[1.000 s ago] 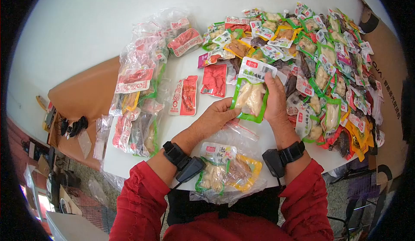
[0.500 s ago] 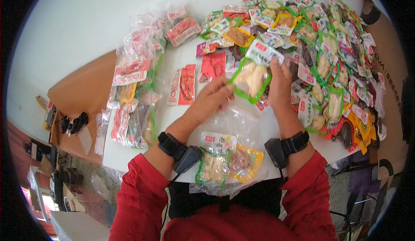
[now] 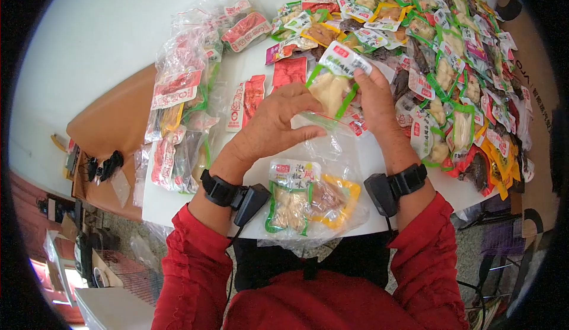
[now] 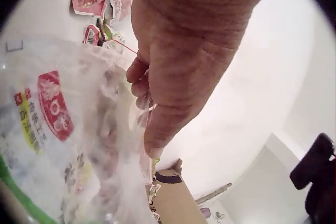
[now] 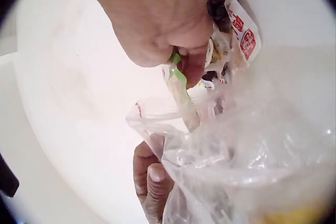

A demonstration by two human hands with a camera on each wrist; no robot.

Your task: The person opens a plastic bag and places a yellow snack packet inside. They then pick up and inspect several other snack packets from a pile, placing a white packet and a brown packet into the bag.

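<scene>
My right hand (image 3: 376, 96) pinches a sealed food pouch (image 3: 329, 90) by one upper corner. The pouch has a white label with a red logo, green edges and pale pieces inside. It tilts down toward the mouth of a clear zip bag (image 3: 341, 146), and its lower end overlaps the bag film in the right wrist view. My left hand (image 3: 267, 122) holds the bag's mouth edge between thumb and fingers. Inside the bag lie a green-edged pouch (image 3: 290, 208) and a yellow-edged pouch (image 3: 338, 202), near the table's front edge.
A large heap of mixed pouches (image 3: 444, 72) covers the table's right and back. Filled clear bags (image 3: 178, 99) line the left side. Two red pouches, one (image 3: 246, 102) nearer the left, lie flat behind my left hand. A cardboard box (image 3: 539, 170) stands at the right.
My left hand has let go of the pouch and moved down to the bag's mouth. The pouch, still in my right hand, has tilted and come lower over the bag.
</scene>
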